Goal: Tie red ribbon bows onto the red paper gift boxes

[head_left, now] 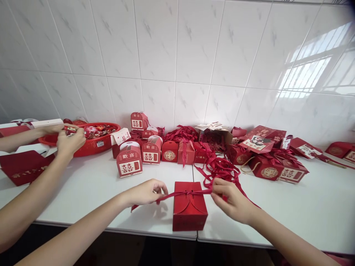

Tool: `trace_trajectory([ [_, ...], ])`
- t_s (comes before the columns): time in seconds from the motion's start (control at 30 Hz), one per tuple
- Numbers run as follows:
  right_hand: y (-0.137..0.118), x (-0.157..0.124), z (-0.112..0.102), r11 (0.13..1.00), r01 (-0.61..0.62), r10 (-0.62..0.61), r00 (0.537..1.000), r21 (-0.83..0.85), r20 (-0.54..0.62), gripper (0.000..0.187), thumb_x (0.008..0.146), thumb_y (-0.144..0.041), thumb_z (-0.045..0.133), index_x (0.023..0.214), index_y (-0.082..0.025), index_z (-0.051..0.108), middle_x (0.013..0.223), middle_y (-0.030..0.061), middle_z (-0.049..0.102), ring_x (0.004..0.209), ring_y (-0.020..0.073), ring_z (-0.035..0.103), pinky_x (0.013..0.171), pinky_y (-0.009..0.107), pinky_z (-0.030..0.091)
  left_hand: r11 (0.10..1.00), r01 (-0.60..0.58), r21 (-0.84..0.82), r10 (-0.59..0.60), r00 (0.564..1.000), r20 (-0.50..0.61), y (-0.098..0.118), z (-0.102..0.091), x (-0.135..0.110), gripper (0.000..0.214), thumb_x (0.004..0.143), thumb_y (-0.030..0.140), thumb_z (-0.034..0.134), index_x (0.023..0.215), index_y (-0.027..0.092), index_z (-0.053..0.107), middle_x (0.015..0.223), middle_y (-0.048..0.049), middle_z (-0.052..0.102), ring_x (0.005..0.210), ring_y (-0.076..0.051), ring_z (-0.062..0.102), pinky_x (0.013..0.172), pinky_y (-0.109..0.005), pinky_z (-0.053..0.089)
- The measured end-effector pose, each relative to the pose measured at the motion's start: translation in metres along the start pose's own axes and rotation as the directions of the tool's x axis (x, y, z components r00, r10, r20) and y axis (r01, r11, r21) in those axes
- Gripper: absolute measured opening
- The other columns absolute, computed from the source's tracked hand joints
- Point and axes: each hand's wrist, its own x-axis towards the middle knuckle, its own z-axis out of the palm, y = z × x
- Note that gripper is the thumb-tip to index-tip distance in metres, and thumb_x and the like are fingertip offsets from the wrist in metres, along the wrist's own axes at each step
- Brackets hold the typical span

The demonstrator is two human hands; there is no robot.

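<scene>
A red gift box (189,210) stands at the near edge of the white table (91,192). A red ribbon (177,195) runs across its top. My left hand (146,192) pinches the ribbon's left end, fingers closed. On the other side, my right hand (233,199) grips the ribbon's right end, pulled taut away from the box. Both hands hover just above the tabletop on either side of the box.
A co-worker's hands (69,140) at the left work over a red basket (91,142) of sweets. Several red and white gift boxes (129,162) line the tiled wall. Loose red ribbons (222,166) and flat red boxes (266,162) lie to the right.
</scene>
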Motion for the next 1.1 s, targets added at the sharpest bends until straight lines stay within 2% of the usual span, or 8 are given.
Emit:
trace_trajectory([
  [0.07, -0.001, 0.000, 0.003, 0.979, 0.005, -0.019, 0.997, -0.204, -0.070, 0.025, 0.085, -0.021, 0.045, 0.061, -0.017, 0.051, 0.073, 0.0038, 0.048, 0.065, 0.0144, 0.051, 0.060, 0.029, 0.041, 0.996, 0.045, -0.083, -0.024, 0.972, 0.234, 0.006, -0.002, -0.001, 0.023, 0.072, 0.034, 0.061, 0.077, 0.013, 0.066, 0.059, 0.0016, 0.051, 0.046, -0.007, 0.029, 0.044, -0.021, 0.016],
  [0.13, 0.000, 0.005, 0.008, 0.951, -0.055, -0.012, 0.977, -0.304, -0.214, 0.026, 0.084, -0.019, 0.046, 0.061, -0.016, 0.057, 0.073, 0.0049, 0.049, 0.062, 0.0144, 0.051, 0.059, 0.029, 0.041, 0.982, 0.015, -0.189, 0.043, 0.952, 0.303, 0.017, 0.002, -0.002, 0.030, 0.075, 0.040, 0.061, 0.082, 0.012, 0.070, 0.057, 0.0013, 0.050, 0.044, -0.005, 0.024, 0.043, -0.022, 0.013],
  [0.3, -0.007, 0.024, 0.018, 0.996, -0.074, 0.089, 0.922, 0.053, -0.377, 0.032, 0.082, -0.031, 0.057, 0.054, -0.017, 0.061, 0.066, 0.0026, 0.051, 0.057, 0.0117, 0.049, 0.053, 0.025, 0.040, 0.962, -0.213, -0.168, 0.208, 0.977, -0.045, 0.047, 0.027, -0.005, 0.037, 0.087, 0.045, 0.046, 0.096, 0.017, 0.069, 0.063, 0.0009, 0.050, 0.052, -0.009, 0.034, 0.048, -0.021, 0.029],
  [0.43, -0.021, 0.033, 0.020, 0.935, -0.116, 0.203, 0.950, 0.336, -0.239, 0.031, 0.075, -0.043, 0.066, 0.058, -0.017, 0.068, 0.068, 0.0023, 0.055, 0.062, 0.0129, 0.053, 0.057, 0.025, 0.043, 0.917, -0.305, 0.255, 0.378, 0.869, -0.318, 0.049, 0.051, 0.000, 0.028, 0.089, 0.028, 0.041, 0.089, 0.020, 0.068, 0.075, -0.0019, 0.050, 0.065, -0.014, 0.048, 0.061, -0.025, 0.042],
  [0.63, -0.025, 0.036, 0.026, 0.864, -0.192, 0.249, 0.966, 0.466, -0.064, 0.023, 0.071, -0.041, 0.070, 0.064, -0.020, 0.073, 0.074, 0.0028, 0.058, 0.072, 0.0153, 0.056, 0.069, 0.028, 0.046, 0.707, -0.181, 0.684, 0.527, 0.779, -0.339, 0.039, 0.072, 0.009, 0.028, 0.084, 0.013, 0.036, 0.094, 0.018, 0.062, 0.092, -0.0063, 0.049, 0.061, -0.014, 0.052, 0.053, -0.026, 0.043],
  [0.73, -0.023, 0.037, 0.025, 0.830, -0.254, 0.293, 0.956, 0.497, -0.001, 0.015, 0.070, -0.031, 0.069, 0.064, -0.018, 0.071, 0.074, 0.0023, 0.058, 0.071, 0.0147, 0.055, 0.068, 0.027, 0.046, 0.681, -0.209, 0.702, 0.560, 0.766, -0.316, 0.037, 0.072, 0.010, 0.029, 0.085, 0.012, 0.036, 0.097, 0.018, 0.061, 0.095, -0.0069, 0.050, 0.061, -0.014, 0.053, 0.054, -0.026, 0.045],
  [0.93, -0.025, 0.044, 0.007, 0.772, -0.396, 0.317, 0.918, 0.497, 0.238, 0.005, 0.061, -0.015, 0.058, 0.056, -0.014, 0.056, 0.059, -0.0041, 0.048, 0.053, 0.0064, 0.039, 0.047, 0.020, 0.030, 0.665, -0.475, 0.576, 0.677, 0.708, -0.199, 0.029, 0.059, 0.009, 0.028, 0.090, 0.014, 0.036, 0.099, 0.017, 0.062, 0.107, -0.0111, 0.048, 0.077, -0.014, 0.057, 0.068, -0.026, 0.049],
  [1.1, -0.023, 0.051, 0.001, 0.826, -0.416, 0.250, 0.875, 0.381, 0.414, 0.008, 0.058, -0.015, 0.058, 0.054, -0.016, 0.051, 0.051, -0.0069, 0.035, 0.048, 0.0050, 0.026, 0.042, 0.021, 0.016, 0.642, -0.609, 0.467, 0.724, 0.681, -0.106, 0.023, 0.046, 0.020, 0.030, 0.090, 0.015, 0.040, 0.079, 0.016, 0.069, 0.103, -0.0096, 0.050, 0.067, -0.010, 0.053, 0.064, -0.025, 0.046],
])
